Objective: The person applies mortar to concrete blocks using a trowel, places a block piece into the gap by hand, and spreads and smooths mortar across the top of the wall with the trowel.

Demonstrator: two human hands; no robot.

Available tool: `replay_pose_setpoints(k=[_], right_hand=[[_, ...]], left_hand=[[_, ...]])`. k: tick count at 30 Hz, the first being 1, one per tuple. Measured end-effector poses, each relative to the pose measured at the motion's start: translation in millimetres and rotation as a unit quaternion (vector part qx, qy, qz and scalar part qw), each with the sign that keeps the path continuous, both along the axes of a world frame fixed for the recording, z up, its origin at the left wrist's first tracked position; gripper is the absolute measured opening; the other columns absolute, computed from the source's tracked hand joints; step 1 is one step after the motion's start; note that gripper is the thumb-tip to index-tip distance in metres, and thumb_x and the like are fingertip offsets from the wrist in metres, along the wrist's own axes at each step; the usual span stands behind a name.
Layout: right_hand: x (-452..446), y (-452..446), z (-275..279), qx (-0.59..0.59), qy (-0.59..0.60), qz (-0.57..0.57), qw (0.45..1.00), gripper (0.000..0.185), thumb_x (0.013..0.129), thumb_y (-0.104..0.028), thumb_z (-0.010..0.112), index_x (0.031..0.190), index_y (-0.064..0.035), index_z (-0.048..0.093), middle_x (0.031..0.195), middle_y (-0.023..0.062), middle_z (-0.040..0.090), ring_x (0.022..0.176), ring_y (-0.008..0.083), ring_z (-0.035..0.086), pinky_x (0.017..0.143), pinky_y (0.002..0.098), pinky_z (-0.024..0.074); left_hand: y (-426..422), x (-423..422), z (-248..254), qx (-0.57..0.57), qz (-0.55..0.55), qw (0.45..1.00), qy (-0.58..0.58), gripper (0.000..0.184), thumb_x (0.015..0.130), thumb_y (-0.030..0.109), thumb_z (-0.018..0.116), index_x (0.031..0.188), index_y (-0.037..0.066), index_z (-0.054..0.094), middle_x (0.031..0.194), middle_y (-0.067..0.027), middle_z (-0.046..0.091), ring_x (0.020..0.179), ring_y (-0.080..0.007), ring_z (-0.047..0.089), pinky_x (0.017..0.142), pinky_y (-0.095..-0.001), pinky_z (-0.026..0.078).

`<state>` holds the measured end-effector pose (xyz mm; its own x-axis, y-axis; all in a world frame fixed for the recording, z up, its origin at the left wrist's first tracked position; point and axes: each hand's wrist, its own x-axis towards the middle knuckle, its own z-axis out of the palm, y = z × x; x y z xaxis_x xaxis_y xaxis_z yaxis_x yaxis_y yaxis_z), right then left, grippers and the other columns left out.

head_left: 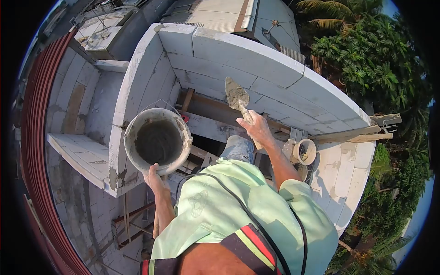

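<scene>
My left hand (156,179) grips the near rim of a round, mortar-stained bucket (182,137), which is tilted so that its dark grey inside shows. My right hand (257,128) is wrapped round the handle of a trowel (237,94). The trowel's pointed blade, coated with grey mortar, points up and away, in front of the inner face of the white block wall (247,52). Bucket and trowel are apart, with the bucket on the left beside the wall corner.
A smaller bucket (305,152) stands at the right beyond my right forearm. Wooden boards (353,135) jut out at the right wall end. Below are beams and a dark opening (207,144). Red corrugated sheeting (39,137) edges the left. A dark cord crosses my shirt.
</scene>
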<state>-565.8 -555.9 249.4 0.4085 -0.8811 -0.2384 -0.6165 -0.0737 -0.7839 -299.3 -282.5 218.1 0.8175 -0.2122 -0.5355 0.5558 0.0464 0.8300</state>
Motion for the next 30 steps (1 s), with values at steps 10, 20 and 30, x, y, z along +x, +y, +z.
replay_pose_setpoints(k=[10,20,30], right_hand=[[34.7,24.2,21.1,-0.052,-0.001,0.139,0.989,0.047,0.082,-0.039,0.075,0.104,0.0002,0.062,0.083,0.0200,0.065,0.080,0.0366,0.066,0.074,0.0442,0.0503],[39.3,47.3,-19.6,-0.012,0.023,0.157,0.987,0.048,0.080,-0.036,0.075,0.107,0.0009,0.059,0.094,0.0240,0.067,0.093,0.0425,0.066,0.080,0.0489,0.0511],[8.1,28.3,-63.9,0.047,0.087,0.100,0.990,0.048,0.079,-0.035,0.077,0.110,-0.0025,0.058,0.098,0.0232,0.069,0.094,0.0401,0.067,0.081,0.0495,0.0511]], left_hand=[[-20.7,1.0,19.3,-0.002,-0.040,0.999,-0.037,0.056,0.079,0.010,0.066,0.131,0.013,0.045,0.109,-0.0082,0.051,0.090,-0.0254,0.060,0.075,-0.0506,0.057],[-15.0,2.8,6.5,0.055,-0.073,0.996,-0.010,0.059,0.079,0.009,0.065,0.134,0.014,0.044,0.112,-0.0080,0.050,0.096,-0.0248,0.059,0.077,-0.0504,0.057],[15.3,19.2,-70.0,0.059,-0.088,0.994,0.026,0.063,0.080,0.008,0.066,0.138,0.015,0.044,0.109,-0.0072,0.052,0.093,-0.0226,0.062,0.070,-0.0470,0.060]])
